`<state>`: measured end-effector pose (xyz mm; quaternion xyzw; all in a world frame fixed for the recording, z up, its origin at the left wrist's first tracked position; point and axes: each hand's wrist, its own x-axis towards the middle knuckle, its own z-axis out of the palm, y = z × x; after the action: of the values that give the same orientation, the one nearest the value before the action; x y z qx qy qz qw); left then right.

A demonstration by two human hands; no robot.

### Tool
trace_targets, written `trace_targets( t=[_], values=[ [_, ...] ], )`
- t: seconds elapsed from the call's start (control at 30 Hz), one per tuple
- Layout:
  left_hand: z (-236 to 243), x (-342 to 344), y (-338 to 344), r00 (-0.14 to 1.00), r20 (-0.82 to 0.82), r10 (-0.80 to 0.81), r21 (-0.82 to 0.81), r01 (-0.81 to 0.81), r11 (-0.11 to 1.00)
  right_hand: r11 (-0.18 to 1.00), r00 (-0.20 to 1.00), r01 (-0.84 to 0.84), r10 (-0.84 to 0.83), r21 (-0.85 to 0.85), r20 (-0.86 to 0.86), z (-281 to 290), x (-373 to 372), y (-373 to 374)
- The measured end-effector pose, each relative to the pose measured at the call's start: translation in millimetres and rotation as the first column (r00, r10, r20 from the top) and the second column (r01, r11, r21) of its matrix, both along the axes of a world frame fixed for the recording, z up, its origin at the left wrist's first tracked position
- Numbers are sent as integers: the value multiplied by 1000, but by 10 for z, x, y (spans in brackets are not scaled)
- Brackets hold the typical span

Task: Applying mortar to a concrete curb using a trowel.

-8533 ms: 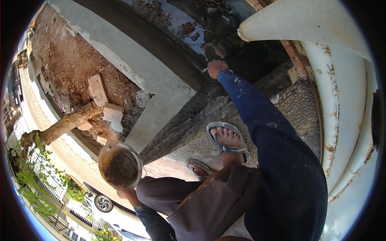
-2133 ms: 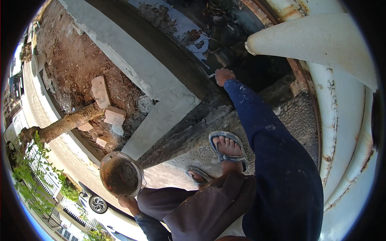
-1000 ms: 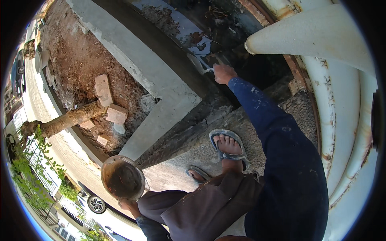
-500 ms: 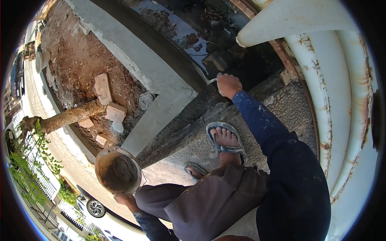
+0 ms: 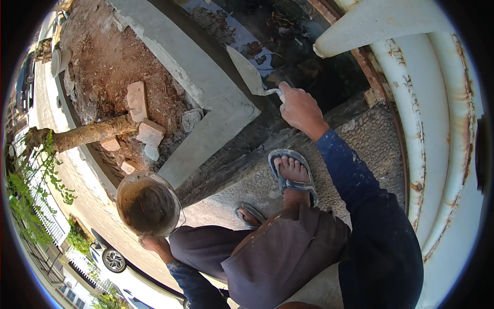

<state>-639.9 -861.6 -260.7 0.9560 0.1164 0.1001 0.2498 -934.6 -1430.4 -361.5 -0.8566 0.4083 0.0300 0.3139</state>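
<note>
My right hand (image 5: 300,108) is closed round the handle of a pointed trowel (image 5: 246,71). Its pale metal blade stands up along the inner face of a grey, smooth-plastered low wall (image 5: 216,98), near the wall's corner; I cannot tell if blade and wall touch. Low on the left, my left hand (image 5: 154,244) grips a round bucket (image 5: 141,180) by its near side. Tilted towards me, the bucket shows grey-brown wet mix inside. Most of the left fingers are hidden by the bucket.
Dark water with debris (image 5: 288,46) lies beyond the wall. Large white rusted pipes (image 5: 411,129) curve along the right. Soil, broken bricks (image 5: 137,100) and a slanting tree trunk (image 5: 92,135) are on the left. My sandalled foot (image 5: 293,172) rests on rough concrete.
The trowel has swung up so its blade now shows broadly by the wall, and my right hand has turned with it. The bucket has shifted slightly left; the whole view has moved a little.
</note>
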Motion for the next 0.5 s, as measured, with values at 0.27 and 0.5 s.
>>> trace_targets(
  t=[0.27, 0.5],
  values=[
    [314, -442, -615, 997, 32, 70, -257, -60, 965, 771, 834, -507, 326, 385, 445, 615, 725, 1298],
    [499, -820, -142, 951, -40, -308, 232, 309, 922, 454, 465, -870, 622, 195, 630, 778, 1493, 2578]
  ],
)
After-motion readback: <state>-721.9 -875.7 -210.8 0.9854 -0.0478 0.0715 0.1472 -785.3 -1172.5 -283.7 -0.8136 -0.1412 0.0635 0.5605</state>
